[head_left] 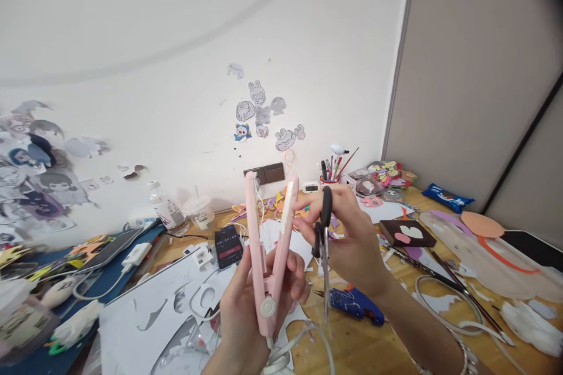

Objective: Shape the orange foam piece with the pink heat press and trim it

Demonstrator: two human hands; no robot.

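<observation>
A pink hair straightener (268,299) stands upright in my left hand (241,304), its two arms spread in a V and its hinge button facing me. My left fingers wrap round its lower part from behind. My right hand (352,240) carries black-handled scissors (326,234), blades pointing down, with the handle loops at the fingers. The right fingertips are at the straightener's right arm, near its pale inner plate; I cannot tell whether they press on it. A white cord (281,357) runs from the straightener's base. Below the scissors lies a blue glue gun (357,306) on the table.
Cut white paper sheets (132,328) cover the left of the wooden table (347,345). A phone (229,246) showing a timer, a plastic bottle (165,205) and a lidded cup (199,211) stand behind. A pen holder (329,179) and a dark box (407,233) are to the right.
</observation>
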